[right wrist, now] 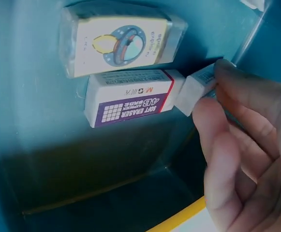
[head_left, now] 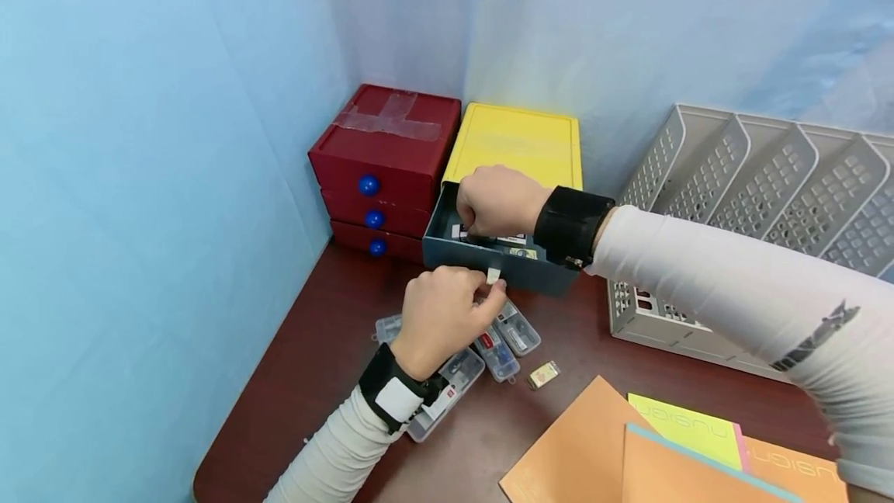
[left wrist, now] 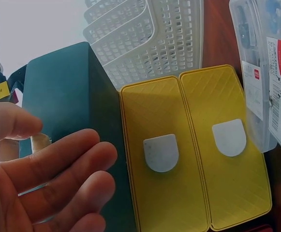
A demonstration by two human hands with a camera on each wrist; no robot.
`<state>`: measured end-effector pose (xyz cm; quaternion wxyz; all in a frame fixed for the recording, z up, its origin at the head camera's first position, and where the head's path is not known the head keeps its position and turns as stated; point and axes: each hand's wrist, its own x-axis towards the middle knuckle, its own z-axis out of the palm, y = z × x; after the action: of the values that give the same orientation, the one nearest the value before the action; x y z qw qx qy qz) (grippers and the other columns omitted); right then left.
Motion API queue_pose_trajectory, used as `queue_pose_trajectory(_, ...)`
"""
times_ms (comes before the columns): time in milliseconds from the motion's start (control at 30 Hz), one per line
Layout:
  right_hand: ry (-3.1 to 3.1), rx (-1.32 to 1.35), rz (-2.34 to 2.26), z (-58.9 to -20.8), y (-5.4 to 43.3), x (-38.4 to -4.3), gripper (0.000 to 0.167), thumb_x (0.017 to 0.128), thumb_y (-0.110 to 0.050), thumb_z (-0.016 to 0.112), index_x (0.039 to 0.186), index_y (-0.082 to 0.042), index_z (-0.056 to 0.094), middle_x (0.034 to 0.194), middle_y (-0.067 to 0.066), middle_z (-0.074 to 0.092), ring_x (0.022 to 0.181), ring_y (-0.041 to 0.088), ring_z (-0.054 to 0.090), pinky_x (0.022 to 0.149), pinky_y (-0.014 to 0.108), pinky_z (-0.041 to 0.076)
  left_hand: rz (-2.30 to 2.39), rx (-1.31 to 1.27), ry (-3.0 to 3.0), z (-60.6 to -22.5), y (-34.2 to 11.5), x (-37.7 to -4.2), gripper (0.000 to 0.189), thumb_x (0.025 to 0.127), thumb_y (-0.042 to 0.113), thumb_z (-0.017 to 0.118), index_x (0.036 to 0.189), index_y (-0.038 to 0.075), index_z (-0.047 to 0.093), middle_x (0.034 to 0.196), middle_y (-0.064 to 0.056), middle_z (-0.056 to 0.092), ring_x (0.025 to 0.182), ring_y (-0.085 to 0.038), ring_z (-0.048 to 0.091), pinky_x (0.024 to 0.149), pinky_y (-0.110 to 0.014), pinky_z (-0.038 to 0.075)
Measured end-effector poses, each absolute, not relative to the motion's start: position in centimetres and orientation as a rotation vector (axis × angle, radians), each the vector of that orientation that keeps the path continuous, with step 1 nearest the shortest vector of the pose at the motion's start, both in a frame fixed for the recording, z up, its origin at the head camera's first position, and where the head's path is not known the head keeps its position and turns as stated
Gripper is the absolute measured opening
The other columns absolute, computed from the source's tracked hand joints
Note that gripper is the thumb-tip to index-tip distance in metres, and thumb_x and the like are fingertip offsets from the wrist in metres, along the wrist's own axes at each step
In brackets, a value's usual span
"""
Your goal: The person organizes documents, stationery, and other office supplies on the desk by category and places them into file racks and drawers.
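Note:
A dark teal drawer (head_left: pixel 454 253) stands pulled out from the yellow drawer cabinet (head_left: pixel 520 142). My left hand (head_left: pixel 447 313) pinches the small pale pull tab (head_left: pixel 493 275) on its front between thumb and forefinger, the other fingers spread loosely in the left wrist view. Inside the drawer, my right hand (head_left: pixel 499 196) pinches a small white eraser (right wrist: pixel 198 89) by its end. The eraser's other end meets a purple-and-white soft eraser (right wrist: pixel 133 96). Beside that lies a clear-wrapped eraser (right wrist: pixel 123 43) with a planet picture.
Clear plastic cases (head_left: pixel 461 371) lie below the drawer, near a small wrapped block (head_left: pixel 543 375). Left of the yellow cabinet stands a red drawer cabinet (head_left: pixel 391 138) with blue knobs. A grey file rack (head_left: pixel 698 332) is at right; orange notebooks (head_left: pixel 566 449) lie in front.

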<state>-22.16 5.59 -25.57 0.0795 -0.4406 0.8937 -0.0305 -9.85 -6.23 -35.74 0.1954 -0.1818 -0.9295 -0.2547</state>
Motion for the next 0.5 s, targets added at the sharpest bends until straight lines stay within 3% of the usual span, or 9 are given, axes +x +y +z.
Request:
queue_pose_trajectory(167,2.627,-1.28,-0.08,-26.0,5.4,-22.1,0.021,0.094,-0.014,0.07,0.075,-0.015,0.078,0.063,-0.003,0.061,0.062,0.014,0.055,0.07,0.032,0.054,-0.702,-0.521,-2.595,-36.0,-6.6,-9.8,0.044,0.097,0.043,0.06,0.057,0.026,0.052,0.052,0.01,0.042,0.043,-0.004,0.036,0.039,-0.016,0.031)
queue_pose_trajectory(367,2.662,-1.36,-0.085,-22.5,6.6,-20.7,0.019,0.098,-0.017,0.064,0.082,-0.012,0.073,0.069,0.0,0.06,0.065,0.017,0.053,0.068,0.032,0.046,-0.679,-0.517,-2.582,-35.2,-7.0,-9.9,0.045,0.097,0.042,0.059,0.056,0.025,0.05,0.051,0.009,0.042,0.041,-0.005,0.035,0.037,-0.019,0.029)
queue_pose_trajectory(500,2.828,-1.32,-0.111,-18.9,10.8,-18.2,0.021,0.1,-0.027,0.063,0.082,-0.016,0.065,0.065,-0.002,0.054,0.06,0.015,0.049,0.061,0.031,0.04,-0.677,-0.514,-2.584,-34.2,-6.7,-10.3,0.044,0.097,0.044,0.059,0.058,0.025,0.053,0.052,0.008,0.044,0.042,-0.006,0.036,0.038,-0.02,0.031)
